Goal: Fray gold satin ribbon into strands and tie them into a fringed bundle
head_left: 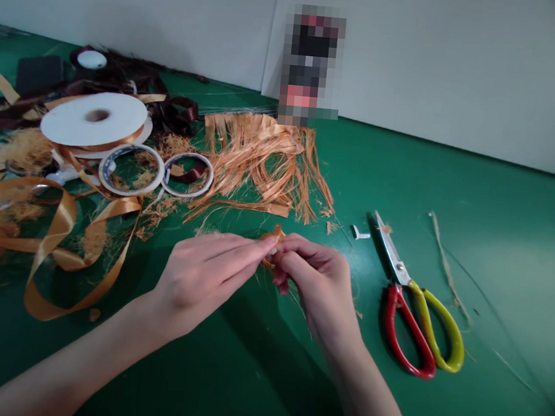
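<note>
My left hand (208, 270) and my right hand (318, 273) meet above the green table, fingertips pinched together on a small golden-brown piece of ribbon (278, 230). Most of that piece is hidden behind the fingers. Thin fibres stick out below my right fingertips. Just beyond my hands lies a bundle of frayed golden ribbon strips (272, 156), their threads spread out like fringe. Scissors (400, 277) with one red and one yellow handle rest to the right of my right hand, blades slightly apart.
At the left stand a white spool of golden ribbon (96, 114), two tape rolls (130, 190), a loose curl of golden ribbon (55, 308) and dark brown ribbon (181, 112). A white scrap (360, 233) and a thin strand (447, 268) lie near the scissors. A pale wall (441, 60) borders the back.
</note>
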Tool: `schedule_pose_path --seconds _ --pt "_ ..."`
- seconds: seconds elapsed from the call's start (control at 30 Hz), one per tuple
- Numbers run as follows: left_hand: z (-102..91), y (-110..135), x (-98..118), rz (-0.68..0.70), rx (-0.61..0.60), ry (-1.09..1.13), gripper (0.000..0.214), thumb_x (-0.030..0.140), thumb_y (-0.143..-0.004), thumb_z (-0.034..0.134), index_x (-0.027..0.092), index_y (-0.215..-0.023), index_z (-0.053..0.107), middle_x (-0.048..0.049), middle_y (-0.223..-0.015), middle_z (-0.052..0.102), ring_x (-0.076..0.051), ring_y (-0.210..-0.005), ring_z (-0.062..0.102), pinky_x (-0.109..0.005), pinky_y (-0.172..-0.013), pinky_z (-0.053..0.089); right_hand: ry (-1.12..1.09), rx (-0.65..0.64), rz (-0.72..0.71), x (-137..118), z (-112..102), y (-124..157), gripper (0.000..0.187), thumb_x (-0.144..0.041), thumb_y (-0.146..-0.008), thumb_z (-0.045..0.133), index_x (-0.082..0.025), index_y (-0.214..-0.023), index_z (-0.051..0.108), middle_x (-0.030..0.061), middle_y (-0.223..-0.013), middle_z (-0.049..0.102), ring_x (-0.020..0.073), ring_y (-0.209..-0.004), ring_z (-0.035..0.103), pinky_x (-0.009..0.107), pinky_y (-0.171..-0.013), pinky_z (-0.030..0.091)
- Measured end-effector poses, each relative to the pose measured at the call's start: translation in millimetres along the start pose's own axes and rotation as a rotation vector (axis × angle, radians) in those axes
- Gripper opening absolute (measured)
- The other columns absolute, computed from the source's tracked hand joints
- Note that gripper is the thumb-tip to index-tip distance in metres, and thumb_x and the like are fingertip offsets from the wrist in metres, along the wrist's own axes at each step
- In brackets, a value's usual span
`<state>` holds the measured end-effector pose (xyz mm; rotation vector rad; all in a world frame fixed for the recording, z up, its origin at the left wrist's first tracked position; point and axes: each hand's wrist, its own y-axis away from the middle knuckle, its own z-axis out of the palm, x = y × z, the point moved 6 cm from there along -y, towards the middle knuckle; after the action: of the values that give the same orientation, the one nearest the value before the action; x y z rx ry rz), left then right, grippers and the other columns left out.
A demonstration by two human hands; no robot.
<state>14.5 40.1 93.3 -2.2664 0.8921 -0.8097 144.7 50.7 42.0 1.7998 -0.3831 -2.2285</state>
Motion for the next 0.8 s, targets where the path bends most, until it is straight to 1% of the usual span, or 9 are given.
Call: schedule_pose_path --seconds 0.13,0.23,0.33,0.4,0.53,0.67,0.8 --pt "-0.2 -1.6 1.7 0.030 0.009 -0.014 0.014 0.008 -0.088 0.060 0.013 -0.095 0.071 -0.0028 -0.081 0.078 -0.012 -0.069 0.073 -0.018 -0.068 0.060 -0.054 -0.010 0.029 -0.6 0.2 1.6 0.012 -0.016 -0.068 0.063 -0.016 -0.058 0.069 -0.0021 -0.056 0.057 0.0068 -0.046 0.051 0.019 -0.041 0.040" --pt "-1.9 -3.4 3.2 0.050 0.036 -0.035 0.013 0.008 -0.087 0.061 0.014 -0.092 0.071 -0.0022 -0.080 0.078 -0.012 -0.068 0.073 -0.019 -0.067 0.061 -0.088 -0.022 0.030 -2.5 1.3 1.8 0.015 -0.019 -0.068 0.062 -0.016 -0.053 0.068 -0.0017 -0.055 0.057 0.0072 -0.046 0.051 0.019 -0.040 0.039" --pt "-2.2 -3.8 4.5 0.067 0.046 -0.029 0.014 0.006 -0.086 0.061 0.015 -0.092 0.071 -0.0019 -0.082 0.078 -0.012 -0.069 0.074 -0.020 -0.068 0.062 -0.045 0.010 0.051 -1.0 0.4 0.8 0.010 -0.016 -0.063 0.064 -0.016 -0.054 0.067 -0.0032 -0.053 0.056 0.0062 -0.044 0.049 0.019 -0.039 0.038" --pt "-2.0 -3.1 5.1 0.072 0.051 -0.011 0.014 0.006 -0.086 0.061 0.013 -0.093 0.071 -0.0028 -0.082 0.078 -0.012 -0.070 0.074 -0.020 -0.071 0.062 -0.009 0.023 0.044 -0.2 -0.1 0.2 0.009 -0.014 -0.063 0.063 -0.017 -0.055 0.067 -0.0040 -0.052 0.055 0.0060 -0.043 0.048 0.018 -0.039 0.037" --pt "-0.7 -1.7 6.0 0.071 0.041 -0.001 0.013 0.004 -0.085 0.062 0.009 -0.093 0.071 -0.0051 -0.081 0.078 -0.012 -0.072 0.073 -0.018 -0.075 0.060 0.045 0.012 -0.008 -0.2 -1.0 0.0 0.012 -0.013 -0.066 0.060 -0.017 -0.056 0.066 -0.0044 -0.055 0.055 0.0053 -0.045 0.049 0.018 -0.040 0.038" --pt "-0.6 -1.4 4.5 0.056 0.036 -0.013 0.013 0.005 -0.085 0.063 0.009 -0.095 0.071 -0.0041 -0.080 0.077 -0.011 -0.071 0.073 -0.016 -0.073 0.060 0.063 -0.012 -0.038 -1.0 -1.6 0.2 0.012 -0.013 -0.069 0.060 -0.017 -0.059 0.066 -0.0041 -0.059 0.056 0.0050 -0.047 0.050 0.018 -0.041 0.039" --pt "-0.5 -0.1 2.2 0.038 0.022 -0.002 0.015 0.004 -0.084 0.063 0.010 -0.096 0.070 -0.0039 -0.082 0.078 -0.011 -0.072 0.073 -0.017 -0.074 0.060 0.089 -0.033 -0.046 -3.2 -0.2 0.4 0.013 -0.013 -0.071 0.058 -0.017 -0.060 0.065 -0.0039 -0.059 0.056 0.0056 -0.049 0.052 0.018 -0.043 0.040"
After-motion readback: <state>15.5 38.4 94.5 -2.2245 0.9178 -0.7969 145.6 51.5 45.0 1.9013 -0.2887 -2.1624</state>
